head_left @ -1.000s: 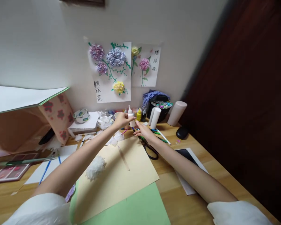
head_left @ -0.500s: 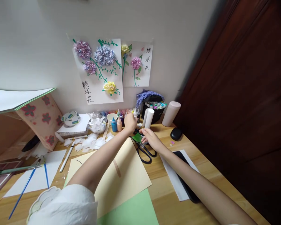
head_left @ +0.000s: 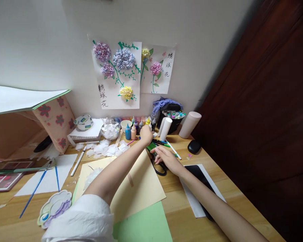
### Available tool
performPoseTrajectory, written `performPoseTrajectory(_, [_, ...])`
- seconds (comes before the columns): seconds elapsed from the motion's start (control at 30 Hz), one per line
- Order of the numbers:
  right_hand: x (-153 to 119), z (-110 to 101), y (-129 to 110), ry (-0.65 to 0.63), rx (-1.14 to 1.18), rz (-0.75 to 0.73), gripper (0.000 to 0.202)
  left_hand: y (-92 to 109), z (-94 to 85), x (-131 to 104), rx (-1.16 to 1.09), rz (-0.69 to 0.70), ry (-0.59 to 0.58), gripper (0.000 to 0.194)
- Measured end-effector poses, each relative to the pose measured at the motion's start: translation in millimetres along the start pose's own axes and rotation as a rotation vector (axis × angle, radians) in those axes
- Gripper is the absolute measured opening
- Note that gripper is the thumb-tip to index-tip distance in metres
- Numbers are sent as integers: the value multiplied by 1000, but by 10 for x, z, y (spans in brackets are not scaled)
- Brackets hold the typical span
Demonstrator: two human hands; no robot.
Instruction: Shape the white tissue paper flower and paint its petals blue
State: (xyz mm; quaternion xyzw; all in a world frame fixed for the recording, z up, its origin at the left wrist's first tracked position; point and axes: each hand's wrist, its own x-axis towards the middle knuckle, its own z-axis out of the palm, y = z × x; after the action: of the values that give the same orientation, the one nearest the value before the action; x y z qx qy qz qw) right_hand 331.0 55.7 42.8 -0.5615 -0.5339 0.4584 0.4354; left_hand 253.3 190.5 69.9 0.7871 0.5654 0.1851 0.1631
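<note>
Writing: both left poster [head_left: 121, 101] and right poster [head_left: 160, 86] carry 绣球花, in black vertical strokes.
Small print: blue-green marks on the round white object [head_left: 83, 123], too tiny for reading.
Left hand [head_left: 146, 135]: closed like a fist; I cannot tell what it holds.
Bottles: cone-tipped plastic, blue bottle [head_left: 127, 133] beside peach bottle [head_left: 133, 133], just left of this hand.
Right hand [head_left: 168, 160]: fingers loosely apart, bent above black-handled scissors [head_left: 161, 174]; contact is unclear.
</note>
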Motion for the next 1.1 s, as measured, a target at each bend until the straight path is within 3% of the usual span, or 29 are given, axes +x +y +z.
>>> performPoseTrajectory(0.13, [-59,135,-43,-52,-99,-68,36,-114,-388,-449,1,109,6,20])
performPoseTrajectory(0.2, [-69,268,-74,-103,-173,-121,32,-332,-722,-778,-4,159,31,24])
performPoseTrajectory(0.27, [-70,456,-125,-171,-253,-155,27,-690,-1123,-1122,14,223,128,36])
performPoseTrajectory(0.33, [-61,691,-212,-235,-318,-187,23,-1171,-1526,-1437,16,119,260,41])
performPoseTrajectory(0.4, [-36,959,-334,-297,-365,-238,19,-1717,-1857,-1703,113,-130,367,44])
performPoseTrajectory(0.43, [-15,1100,-404,-327,-387,-273,19,-1987,-1978,-1817,198,-272,370,43])
performPoseTrajectory(0.5, [48,1392,-546,-383,-442,-357,17,-2463,-2115,-2014,346,-495,224,39])
performPoseTrajectory(0.6, [171,1830,-730,-434,-508,-490,14,-2929,-2084,-2244,426,-660,35,40])
performPoseTrajectory(0.67, [246,2093,-822,-454,-523,-554,13,-3082,-1978,-2350,388,-700,-51,38])
performPoseTrajectory(0.73, [299,2306,-890,-465,-527,-584,13,-3159,-1870,-2416,340,-700,-61,32])
performPoseTrajectory(0.93, [354,2579,-935,-500,-586,-493,15,-3205,-1727,-2491,269,-641,-59,19])
performPoseTrajectory(1.1, [406,2595,-846,-546,-665,-396,16,-3032,-1570,-2484,303,-525,132,21])
